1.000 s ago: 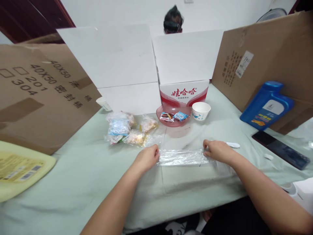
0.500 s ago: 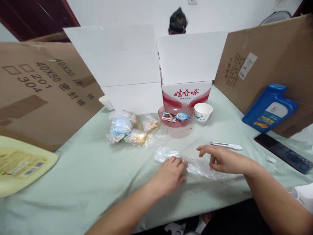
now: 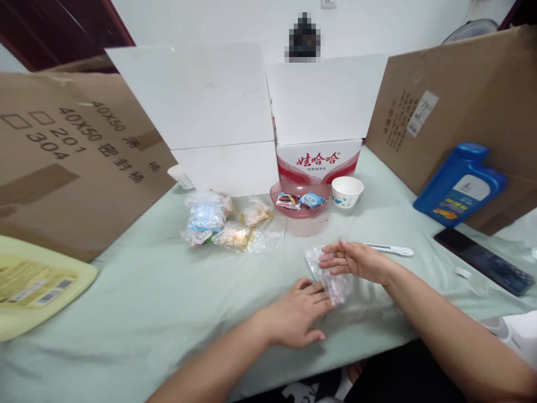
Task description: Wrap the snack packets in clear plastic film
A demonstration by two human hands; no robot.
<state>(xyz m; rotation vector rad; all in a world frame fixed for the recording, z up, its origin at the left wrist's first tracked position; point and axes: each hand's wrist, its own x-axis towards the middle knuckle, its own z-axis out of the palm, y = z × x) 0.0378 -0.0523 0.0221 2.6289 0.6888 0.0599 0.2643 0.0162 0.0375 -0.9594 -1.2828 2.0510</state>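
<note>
A crumpled piece of clear plastic wrap (image 3: 335,285) lies on the cloth between my hands. My left hand (image 3: 296,313) rests palm down, its fingers spread and their tips touching the near edge of the plastic. Over the plastic's far right side is my right hand (image 3: 354,260), fingers stretched out flat and pointing left. Just behind its wrist lies a white box cutter (image 3: 392,250). Further left on the table sits a pile of plastic-wrapped packets (image 3: 205,217), some pale blue, with two more wrapped bundles (image 3: 257,212) beside it.
A pink glass bowl (image 3: 279,208) holds two snack packets, next to a paper cup (image 3: 347,193). Cardboard boxes (image 3: 134,95) wall the back and sides. A blue bottle (image 3: 461,184) and phone (image 3: 482,260) lie right, a yellow bottle (image 3: 42,285) left. Someone's head shows behind.
The plastic, spread out wide before, is now gathered into a smaller bunch. My right hand has moved left with its fingers straightened; my left hand has spread flatter.
</note>
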